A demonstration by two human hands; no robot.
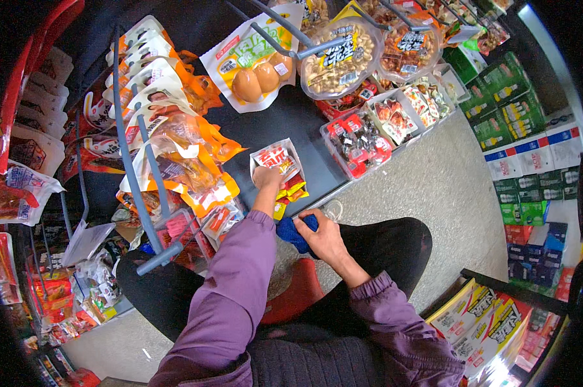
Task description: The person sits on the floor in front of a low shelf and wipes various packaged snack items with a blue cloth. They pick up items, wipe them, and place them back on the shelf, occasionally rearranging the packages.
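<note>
My left hand [268, 179] is curled at the near left side of a small open white cardboard box [299, 167] of snack packets on the dark shelf [315, 150]. Its fingertips are partly hidden. Yellow and red packets [291, 194] show at the box's near end, below my fingers. By the shelf's front edge, my right hand [323, 234] grips a bunched dark blue cloth [294, 235] between thumb and fingers.
Grey display hooks [127, 121] jut out at left, carrying bagged meat snacks [185, 159]. Overhead hang an egg pack [257, 72] and peanut packs [340, 58]. Clear tubs [357, 145] line the shelf at right. A red stool [296, 290] is between my legs; cartons [480, 324] stand lower right.
</note>
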